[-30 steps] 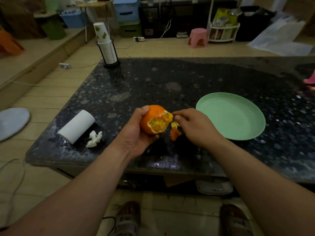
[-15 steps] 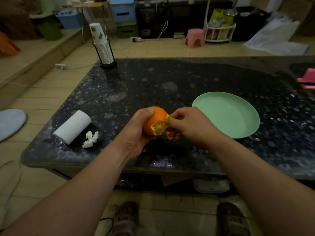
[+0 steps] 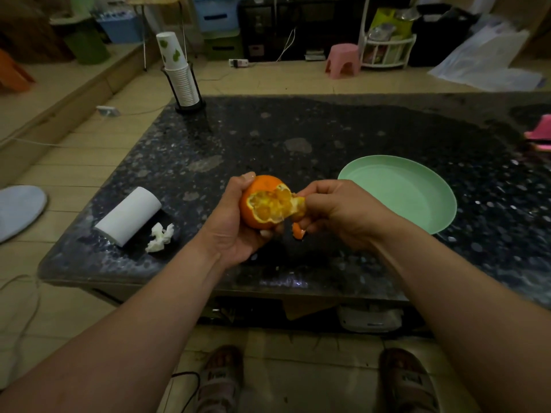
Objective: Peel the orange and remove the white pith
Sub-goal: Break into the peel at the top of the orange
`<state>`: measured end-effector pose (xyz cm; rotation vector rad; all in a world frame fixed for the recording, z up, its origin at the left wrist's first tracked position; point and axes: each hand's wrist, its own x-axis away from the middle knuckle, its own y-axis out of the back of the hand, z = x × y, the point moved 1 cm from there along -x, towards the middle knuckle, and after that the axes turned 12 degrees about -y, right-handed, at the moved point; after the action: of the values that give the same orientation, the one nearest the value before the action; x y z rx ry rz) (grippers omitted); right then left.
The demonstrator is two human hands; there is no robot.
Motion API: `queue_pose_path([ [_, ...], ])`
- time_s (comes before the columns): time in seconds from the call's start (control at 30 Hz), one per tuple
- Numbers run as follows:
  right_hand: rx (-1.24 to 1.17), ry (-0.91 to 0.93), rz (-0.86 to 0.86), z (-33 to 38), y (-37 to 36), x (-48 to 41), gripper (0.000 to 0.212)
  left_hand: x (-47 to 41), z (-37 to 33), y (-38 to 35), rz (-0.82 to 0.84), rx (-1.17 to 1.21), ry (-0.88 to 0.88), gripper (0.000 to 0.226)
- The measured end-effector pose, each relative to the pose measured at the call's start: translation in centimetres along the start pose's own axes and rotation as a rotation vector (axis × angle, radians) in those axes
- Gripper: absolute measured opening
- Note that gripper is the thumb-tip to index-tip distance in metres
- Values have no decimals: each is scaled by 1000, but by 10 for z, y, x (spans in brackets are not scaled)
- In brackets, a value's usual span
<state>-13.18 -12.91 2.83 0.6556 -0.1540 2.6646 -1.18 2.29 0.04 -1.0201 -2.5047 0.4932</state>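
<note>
Step in hand: peeling, judged early to middle; a ragged opening showed the segments, with rind covering the rest.
Orange (image 3: 257,218): held in the air above the near edge of the tabletop (image 3: 298,123), about midway along it and clear of it.
Left hand (image 3: 235,234): fingers curled round the orange from its left and underside, thumb over the top.
Right hand (image 3: 343,216): thumb and fingers pinched the peel flap (image 3: 299,203) at the right rim of the opening.
Loose peel piece (image 3: 298,233): seen below the right fingers; whether gripped or merely hanging could not be told.
Green plate (image 3: 399,192): toward the right side of the tabletop, just beyond the right hand.
Paper roll (image 3: 128,216) and crumpled tissue (image 3: 161,234): by the near-left corner.
Next move, judged: pull the flap away and round the fruit while the left hand holds firm and turns it; a slow pull should keep the strip whole.
Pith: not yet dealt with; its extent was too small to assess.
</note>
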Motion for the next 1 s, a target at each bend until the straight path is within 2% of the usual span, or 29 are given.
queue_pose_path([
  [0.17,-90,15,44,2,-3,0,20,3,-5,-1,45,146,67,68],
  [0.27,-205,31,43,1,-12,-2,15,1,-3,-3,15,232,17,67],
  [0.37,-334,36,13,2,-19,-4,18,-2,-1,-4,-26,304,-45,65],
  [0.47,-346,52,-22,0,-24,-3,20,-6,1,-4,-71,338,-87,65],
  [0.57,-340,96,-75,1,-25,1,19,-8,-2,4,-168,399,-120,62],
  [0.67,-364,159,-187,6,-5,5,18,-11,-6,28,-332,458,-117,74],
  [0.73,-128,167,-247,2,8,3,18,-11,-7,38,-366,401,-97,78],
  [0.83,440,137,-365,-16,9,-12,17,-7,-3,29,-312,300,-44,79],
  [1.0,749,149,-389,-26,0,-25,22,-5,3,15,-263,187,-17,70],
])
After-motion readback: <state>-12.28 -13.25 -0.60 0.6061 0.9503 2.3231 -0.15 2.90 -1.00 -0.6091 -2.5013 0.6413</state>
